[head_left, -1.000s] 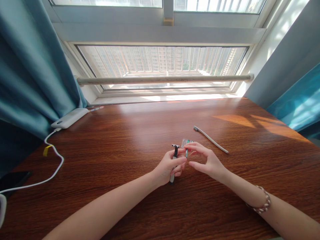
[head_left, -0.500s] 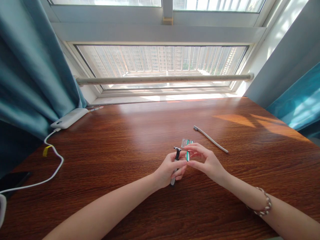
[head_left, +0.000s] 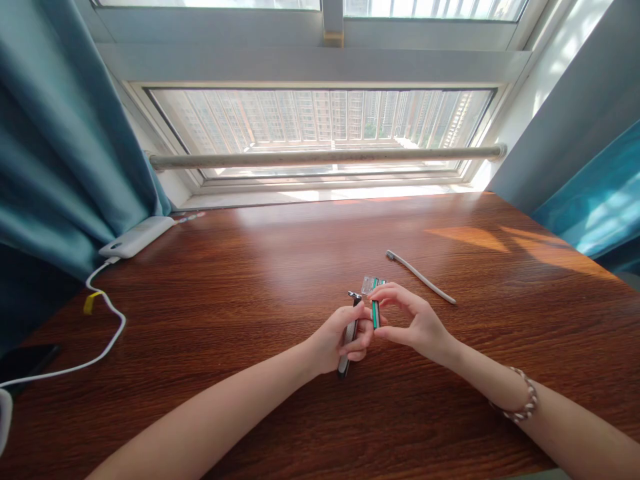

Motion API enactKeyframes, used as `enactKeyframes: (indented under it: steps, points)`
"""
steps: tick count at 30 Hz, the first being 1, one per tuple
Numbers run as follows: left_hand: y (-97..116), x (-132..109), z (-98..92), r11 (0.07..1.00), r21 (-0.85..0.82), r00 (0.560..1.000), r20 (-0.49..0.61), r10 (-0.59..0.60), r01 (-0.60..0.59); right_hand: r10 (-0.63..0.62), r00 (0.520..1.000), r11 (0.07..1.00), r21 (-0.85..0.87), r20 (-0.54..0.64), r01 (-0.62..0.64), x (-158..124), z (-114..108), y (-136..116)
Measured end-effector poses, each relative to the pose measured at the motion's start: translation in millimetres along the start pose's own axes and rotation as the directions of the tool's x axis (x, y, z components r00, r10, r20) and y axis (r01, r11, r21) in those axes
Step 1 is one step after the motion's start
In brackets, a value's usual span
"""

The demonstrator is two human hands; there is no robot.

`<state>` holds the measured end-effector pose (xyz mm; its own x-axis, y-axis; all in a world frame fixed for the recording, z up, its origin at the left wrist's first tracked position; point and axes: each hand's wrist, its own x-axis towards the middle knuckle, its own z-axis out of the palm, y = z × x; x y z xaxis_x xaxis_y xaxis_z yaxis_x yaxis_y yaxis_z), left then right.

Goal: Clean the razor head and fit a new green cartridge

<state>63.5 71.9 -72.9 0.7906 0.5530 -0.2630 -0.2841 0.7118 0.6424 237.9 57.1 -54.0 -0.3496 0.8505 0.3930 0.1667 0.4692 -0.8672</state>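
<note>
Fingers of my left hand point(head_left: 345, 337) are wrapped round a grey and black razor handle point(head_left: 349, 340), its narrow head pointing up and away. My right hand point(head_left: 413, 317) pinches a small green, white and black razor cartridge point(head_left: 375, 315) by its two ends, upright between thumb and fingers. The cartridge is right beside my left fingertips. Just beyond the hands, a clear plastic case point(head_left: 367, 285) with green-striped pieces lies on the table, partly hidden by my right fingers.
A toothbrush point(head_left: 423, 277) lies slanted behind my right hand on the brown table point(head_left: 240, 280). At the far left are a white power bank point(head_left: 139, 238), its white cable point(head_left: 123, 320) and a dark flat object point(head_left: 30, 360). A window and rail stand behind.
The cartridge has turned so more of its striped face shows, and my right thumb and fingers are spread further along it. The razor handle has slid slightly down and left with my left hand.
</note>
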Motion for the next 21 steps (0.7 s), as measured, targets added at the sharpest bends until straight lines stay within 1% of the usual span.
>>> enactKeyframes:
  steps: [2,4,6,9,12,17,21]
  points:
    - [1.9,0.6,-1.3,0.995,-0.046,0.996,0.023,-0.085,0.086,-0.069,0.997,0.994,-0.087,0.025,0.071,1.0,-1.4,-1.2]
    - [3.3,1.1,-2.2,0.987,-0.080,0.990,0.044,-0.132,0.136,-0.118,0.991,0.981,-0.149,0.056,0.125,2.0,-2.8,-2.1]
    - [3.9,1.6,-3.2,0.982,-0.094,0.986,0.054,-0.158,0.162,-0.135,0.987,0.973,-0.176,0.085,0.148,2.9,-3.9,-3.1]
    - [2.9,2.8,-4.8,0.984,-0.083,0.987,0.026,-0.157,0.159,-0.122,0.983,0.973,-0.179,0.136,0.145,4.5,-5.9,-5.0]
    - [1.4,3.6,-5.1,0.989,-0.093,0.993,-0.010,-0.120,0.118,-0.094,0.980,0.981,-0.150,0.175,0.121,6.0,-8.4,-7.1]
    - [0.3,2.5,-3.7,0.986,-0.126,0.994,0.016,-0.110,0.111,-0.039,0.975,0.999,-0.022,0.218,0.044,6.7,-12.3,-9.5]
    - [-1.2,1.4,-4.9,0.986,-0.133,0.995,0.018,-0.102,0.104,-0.026,0.963,0.997,0.080,0.268,0.004,6.2,-14.2,-9.1]
